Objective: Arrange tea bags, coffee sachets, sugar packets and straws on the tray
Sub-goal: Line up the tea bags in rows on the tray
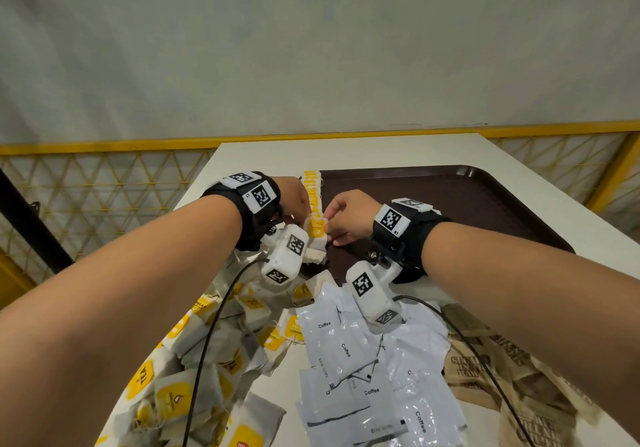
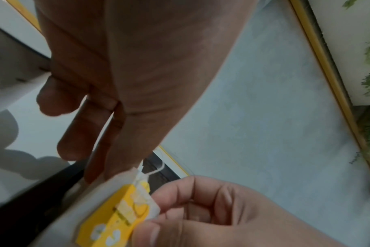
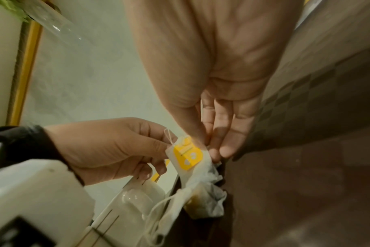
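A tea bag (image 1: 316, 227) with a yellow tag is held over the left edge of the dark brown tray (image 1: 450, 204). My left hand (image 1: 304, 219) pinches its left side and my right hand (image 1: 329, 231) pinches its right side. In the right wrist view my right hand's thumb and fingers (image 3: 213, 150) close on the tea bag (image 3: 187, 155), with the left hand (image 3: 158, 150) at its string end. The left wrist view shows the right thumb and forefinger on the yellow tag (image 2: 116, 215). A row of tea bags (image 1: 311, 188) lies along the tray's left edge. No straws are in view.
On the white table (image 1: 263, 155) in front of the tray lie a loose heap of tea bags (image 1: 207, 342) at the left, white coffee sachets (image 1: 363, 360) in the middle and brown sugar packets (image 1: 502, 370) at the right. Black cables cross the heaps. A yellow mesh fence (image 1: 104, 183) stands behind.
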`<action>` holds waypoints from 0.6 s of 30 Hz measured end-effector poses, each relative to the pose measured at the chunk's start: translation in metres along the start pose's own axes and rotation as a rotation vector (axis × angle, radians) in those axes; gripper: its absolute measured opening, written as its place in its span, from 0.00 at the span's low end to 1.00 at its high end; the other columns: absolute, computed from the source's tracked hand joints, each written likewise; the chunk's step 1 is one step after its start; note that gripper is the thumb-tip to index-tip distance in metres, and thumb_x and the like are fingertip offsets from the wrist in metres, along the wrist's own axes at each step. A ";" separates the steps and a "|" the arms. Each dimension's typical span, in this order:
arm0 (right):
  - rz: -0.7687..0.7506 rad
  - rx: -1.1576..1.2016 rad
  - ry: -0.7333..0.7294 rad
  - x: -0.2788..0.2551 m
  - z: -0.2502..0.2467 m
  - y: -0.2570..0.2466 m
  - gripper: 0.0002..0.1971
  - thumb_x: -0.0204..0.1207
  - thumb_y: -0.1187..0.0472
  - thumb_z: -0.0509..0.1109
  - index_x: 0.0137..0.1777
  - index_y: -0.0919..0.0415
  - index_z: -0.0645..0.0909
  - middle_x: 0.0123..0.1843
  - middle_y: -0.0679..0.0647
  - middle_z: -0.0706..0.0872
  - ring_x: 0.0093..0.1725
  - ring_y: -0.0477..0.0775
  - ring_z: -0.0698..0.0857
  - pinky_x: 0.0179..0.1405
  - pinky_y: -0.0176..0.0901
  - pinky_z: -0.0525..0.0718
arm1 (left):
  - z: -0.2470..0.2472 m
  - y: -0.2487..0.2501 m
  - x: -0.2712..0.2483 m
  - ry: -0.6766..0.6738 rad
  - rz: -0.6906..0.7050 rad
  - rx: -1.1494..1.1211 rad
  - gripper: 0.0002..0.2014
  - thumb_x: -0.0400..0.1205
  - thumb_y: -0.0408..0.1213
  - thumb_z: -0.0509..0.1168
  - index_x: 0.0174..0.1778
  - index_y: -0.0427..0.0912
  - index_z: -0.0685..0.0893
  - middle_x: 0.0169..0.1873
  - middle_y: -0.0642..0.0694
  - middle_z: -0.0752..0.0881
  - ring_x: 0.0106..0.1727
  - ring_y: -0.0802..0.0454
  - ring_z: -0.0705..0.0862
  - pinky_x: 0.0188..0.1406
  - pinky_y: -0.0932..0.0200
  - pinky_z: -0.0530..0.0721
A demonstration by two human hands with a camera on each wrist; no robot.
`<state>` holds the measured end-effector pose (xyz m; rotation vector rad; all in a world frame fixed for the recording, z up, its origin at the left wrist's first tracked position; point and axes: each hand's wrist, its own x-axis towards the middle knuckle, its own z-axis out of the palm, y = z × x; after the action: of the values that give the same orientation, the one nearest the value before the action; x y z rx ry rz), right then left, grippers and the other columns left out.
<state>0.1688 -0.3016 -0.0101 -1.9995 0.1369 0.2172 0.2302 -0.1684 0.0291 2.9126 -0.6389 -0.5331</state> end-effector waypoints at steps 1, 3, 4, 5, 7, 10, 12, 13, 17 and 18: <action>0.006 0.018 0.003 0.000 0.000 0.000 0.12 0.75 0.77 0.68 0.37 0.62 0.75 0.34 0.61 0.82 0.33 0.54 0.83 0.40 0.47 0.87 | -0.001 0.000 0.001 -0.001 -0.003 0.020 0.12 0.80 0.34 0.68 0.58 0.35 0.86 0.45 0.45 0.87 0.45 0.52 0.83 0.34 0.66 0.80; 0.012 0.028 0.009 0.000 0.000 0.000 0.11 0.73 0.76 0.70 0.35 0.62 0.76 0.35 0.61 0.82 0.36 0.57 0.84 0.44 0.50 0.88 | -0.002 -0.001 0.002 -0.019 -0.015 0.065 0.12 0.80 0.34 0.66 0.58 0.34 0.86 0.51 0.42 0.88 0.50 0.49 0.85 0.46 0.58 0.84; 0.010 0.020 0.013 0.000 0.000 0.001 0.11 0.72 0.75 0.72 0.36 0.62 0.76 0.37 0.62 0.83 0.37 0.57 0.84 0.44 0.50 0.88 | -0.003 -0.001 0.003 -0.035 -0.020 0.083 0.13 0.80 0.35 0.66 0.58 0.34 0.86 0.53 0.40 0.88 0.51 0.47 0.85 0.51 0.55 0.85; 0.004 0.014 0.014 0.000 0.000 0.001 0.11 0.71 0.75 0.73 0.38 0.61 0.76 0.38 0.62 0.84 0.37 0.57 0.85 0.42 0.49 0.88 | -0.003 -0.002 0.004 -0.051 -0.023 0.095 0.13 0.80 0.35 0.66 0.58 0.35 0.86 0.53 0.40 0.88 0.49 0.47 0.85 0.53 0.53 0.84; 0.001 0.021 -0.005 0.001 0.000 0.003 0.12 0.70 0.76 0.74 0.40 0.61 0.75 0.38 0.62 0.84 0.35 0.55 0.86 0.37 0.45 0.88 | -0.004 -0.002 0.004 -0.068 -0.017 0.108 0.13 0.81 0.35 0.66 0.59 0.35 0.85 0.49 0.42 0.87 0.47 0.49 0.82 0.47 0.56 0.84; -0.002 0.027 -0.028 0.001 0.000 0.002 0.13 0.71 0.78 0.72 0.41 0.62 0.75 0.35 0.61 0.84 0.31 0.53 0.85 0.30 0.41 0.87 | -0.001 0.001 0.004 -0.025 -0.001 0.123 0.12 0.81 0.32 0.66 0.59 0.33 0.85 0.41 0.45 0.84 0.46 0.51 0.81 0.32 0.67 0.76; -0.006 0.029 -0.020 0.001 0.001 0.002 0.12 0.71 0.79 0.72 0.41 0.62 0.75 0.34 0.62 0.84 0.30 0.52 0.85 0.29 0.41 0.87 | 0.003 0.002 0.004 0.012 0.003 0.115 0.12 0.81 0.30 0.65 0.59 0.32 0.85 0.43 0.42 0.86 0.46 0.51 0.81 0.30 0.69 0.75; -0.004 0.036 -0.017 0.002 0.001 0.002 0.12 0.71 0.79 0.72 0.41 0.63 0.75 0.34 0.62 0.83 0.30 0.53 0.85 0.29 0.41 0.87 | 0.006 0.002 0.005 0.025 0.003 0.101 0.12 0.81 0.29 0.65 0.59 0.32 0.85 0.48 0.40 0.87 0.45 0.51 0.81 0.29 0.69 0.75; -0.013 0.072 -0.023 0.003 0.003 0.004 0.13 0.71 0.79 0.72 0.44 0.64 0.74 0.36 0.64 0.85 0.32 0.55 0.87 0.32 0.42 0.88 | 0.004 -0.003 0.005 0.153 -0.013 -0.030 0.10 0.80 0.30 0.66 0.56 0.32 0.86 0.50 0.37 0.89 0.43 0.48 0.84 0.37 0.62 0.83; -0.017 0.079 -0.027 0.003 0.002 0.005 0.12 0.71 0.79 0.72 0.44 0.64 0.74 0.36 0.65 0.85 0.33 0.55 0.88 0.34 0.44 0.89 | 0.001 -0.006 0.005 0.187 -0.020 -0.061 0.10 0.81 0.30 0.64 0.55 0.31 0.86 0.49 0.36 0.89 0.43 0.46 0.85 0.42 0.57 0.85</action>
<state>0.1710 -0.3020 -0.0156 -1.9180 0.1095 0.2241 0.2357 -0.1653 0.0252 2.8683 -0.5590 -0.2726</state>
